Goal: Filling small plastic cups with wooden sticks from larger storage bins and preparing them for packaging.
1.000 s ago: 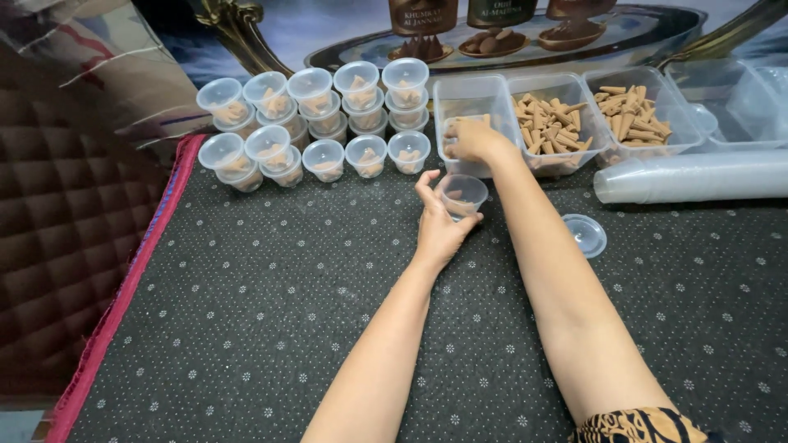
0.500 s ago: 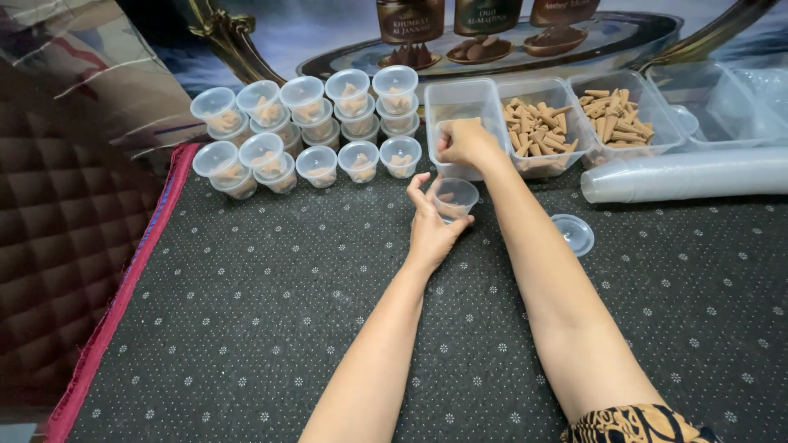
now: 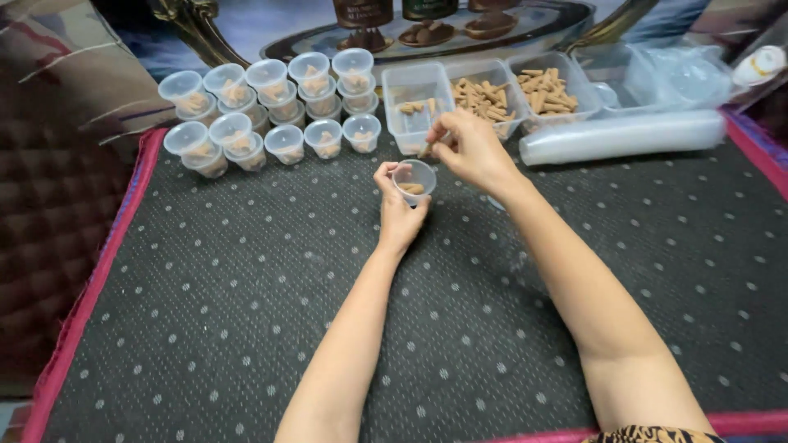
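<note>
My left hand (image 3: pixel 397 215) grips a small clear plastic cup (image 3: pixel 414 180) with a few brown cone pieces in it, held just above the dotted black mat (image 3: pixel 246 312). My right hand (image 3: pixel 466 151) hovers right of and above the cup, pinching a small brown piece (image 3: pixel 424 150) between its fingertips. Directly behind the hands stands a clear rectangular tray (image 3: pixel 413 107) holding a few brown pieces.
Several small filled cups (image 3: pixel 271 111), some stacked, stand at the back left. Two trays of brown sticks (image 3: pixel 480 94) (image 3: pixel 548 90) sit right of the first tray. A sleeve of stacked clear lids (image 3: pixel 624 136) lies at the back right. An ornate tray (image 3: pixel 427 33) sits behind.
My right hand has come out of the rectangular tray toward the cup with a brown piece in its fingers. The left hand keeps the cup in about the same place.
</note>
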